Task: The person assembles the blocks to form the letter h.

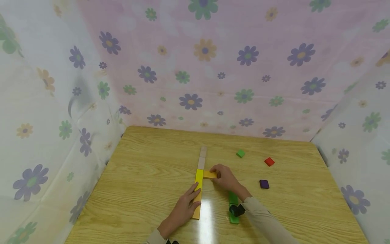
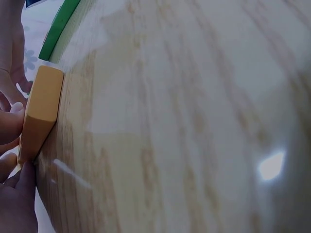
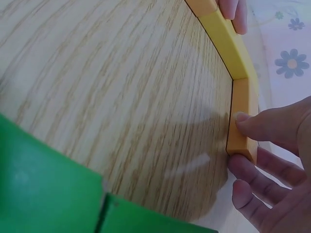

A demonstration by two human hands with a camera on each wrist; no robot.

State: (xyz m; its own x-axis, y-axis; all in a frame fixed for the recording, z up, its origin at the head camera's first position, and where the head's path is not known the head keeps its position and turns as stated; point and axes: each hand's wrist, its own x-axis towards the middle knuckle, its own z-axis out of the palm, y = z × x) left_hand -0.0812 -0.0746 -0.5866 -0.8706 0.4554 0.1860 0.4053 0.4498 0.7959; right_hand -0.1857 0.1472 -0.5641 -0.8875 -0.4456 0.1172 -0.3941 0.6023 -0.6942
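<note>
A straight row of flat blocks runs away from me in the head view: an orange block (image 1: 196,214) nearest, then a yellow block (image 1: 199,174), then pale wooden blocks (image 1: 202,162). My left hand (image 1: 182,208) rests its fingers on the orange and yellow part of the row. A second orange block (image 1: 207,174) sticks out sideways from the row, its end against the yellow block. My right hand (image 1: 224,178) pinches this block at its free end. In the right wrist view the thumb (image 3: 265,126) presses on its side, with fingers behind its end.
Green blocks (image 1: 234,219) lie in a line under my right wrist, partly hidden by it. Beyond are a small green block (image 1: 240,153), a red block (image 1: 269,161) and a dark purple block (image 1: 264,184). Flowered cloth (image 1: 195,101) walls in the wooden table (image 1: 146,169).
</note>
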